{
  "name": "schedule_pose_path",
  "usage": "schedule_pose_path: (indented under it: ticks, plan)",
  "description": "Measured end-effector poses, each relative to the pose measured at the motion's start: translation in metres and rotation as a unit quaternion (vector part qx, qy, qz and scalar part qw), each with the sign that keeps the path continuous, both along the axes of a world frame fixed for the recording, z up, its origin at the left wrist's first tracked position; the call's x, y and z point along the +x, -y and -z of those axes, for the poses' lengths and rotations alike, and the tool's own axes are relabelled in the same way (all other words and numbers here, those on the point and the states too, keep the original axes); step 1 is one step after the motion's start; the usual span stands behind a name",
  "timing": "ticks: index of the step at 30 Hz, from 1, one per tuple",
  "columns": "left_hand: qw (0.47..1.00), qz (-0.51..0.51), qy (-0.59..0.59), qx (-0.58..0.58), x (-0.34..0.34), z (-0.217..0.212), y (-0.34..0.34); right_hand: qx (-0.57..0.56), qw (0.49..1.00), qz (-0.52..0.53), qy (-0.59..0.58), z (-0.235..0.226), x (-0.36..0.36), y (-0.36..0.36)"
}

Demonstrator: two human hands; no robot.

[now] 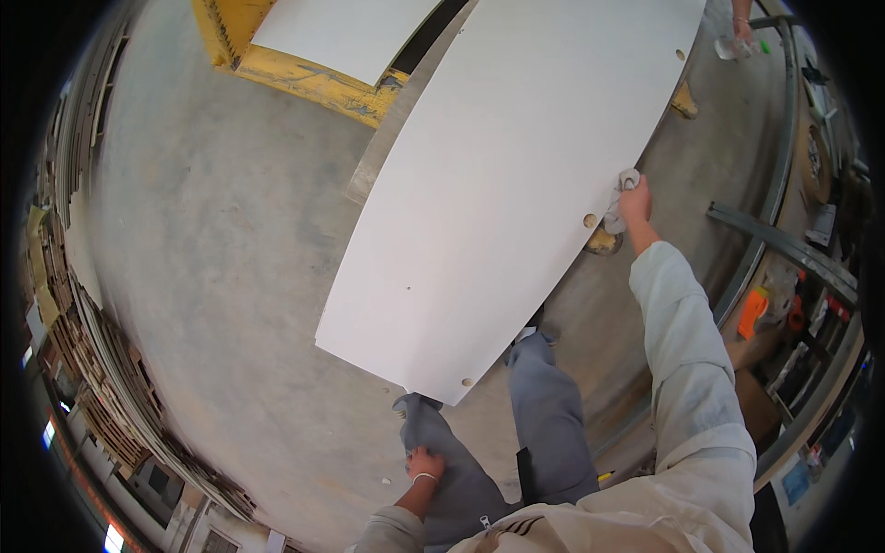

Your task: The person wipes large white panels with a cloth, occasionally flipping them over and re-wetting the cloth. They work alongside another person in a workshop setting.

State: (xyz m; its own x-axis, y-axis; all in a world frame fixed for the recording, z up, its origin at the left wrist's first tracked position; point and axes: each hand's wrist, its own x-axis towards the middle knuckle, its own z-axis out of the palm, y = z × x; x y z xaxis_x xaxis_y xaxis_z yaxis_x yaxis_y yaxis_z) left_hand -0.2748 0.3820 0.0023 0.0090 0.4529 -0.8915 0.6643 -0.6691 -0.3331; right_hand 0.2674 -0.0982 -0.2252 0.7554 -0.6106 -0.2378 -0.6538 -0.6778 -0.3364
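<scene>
A long white board [498, 175] with several round holes near its right edge stretches away before me. At that edge, beside one hole, my right hand [636, 201] is closed around a pale crumpled cloth [616, 210]. The cloth touches the board's rim. My left hand [426, 464] rests on my left thigh, well apart from the board, with its fingers loosely spread and nothing visible in it.
Yellow metal framing [313, 90] carries another white panel [341, 37] at the far left. Another person's hand [743, 29] holds a clear container with a green part [733, 48]. Metal rails [784, 244] and an orange tool [753, 311] are at right; stacked boards [115, 378] line the left.
</scene>
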Motion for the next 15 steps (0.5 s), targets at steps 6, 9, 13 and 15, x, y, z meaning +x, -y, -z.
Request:
schedule_pose_path:
  ticks: [6, 9, 13, 15]
  plan:
    - [0.998, -0.032, 0.004, -0.049, 0.0, -0.005, -0.016, 0.092, 0.993, -0.046, -0.05, -0.002, -0.153, -0.087]
    - [0.998, -0.009, 0.006, -0.069, -0.016, -0.009, -0.024, 0.12, 0.969, -0.084, -0.198, -0.023, -0.258, -0.156]
    - [0.996, -0.009, 0.024, -0.087, -0.039, -0.004, -0.035, 0.17, 0.861, -0.361, -0.316, -0.062, -0.33, -0.202]
    - [0.995, -0.015, 0.049, -0.081, -0.05, -0.003, -0.038, 0.156, 0.856, -0.39, -0.302, -0.071, -0.324, -0.219]
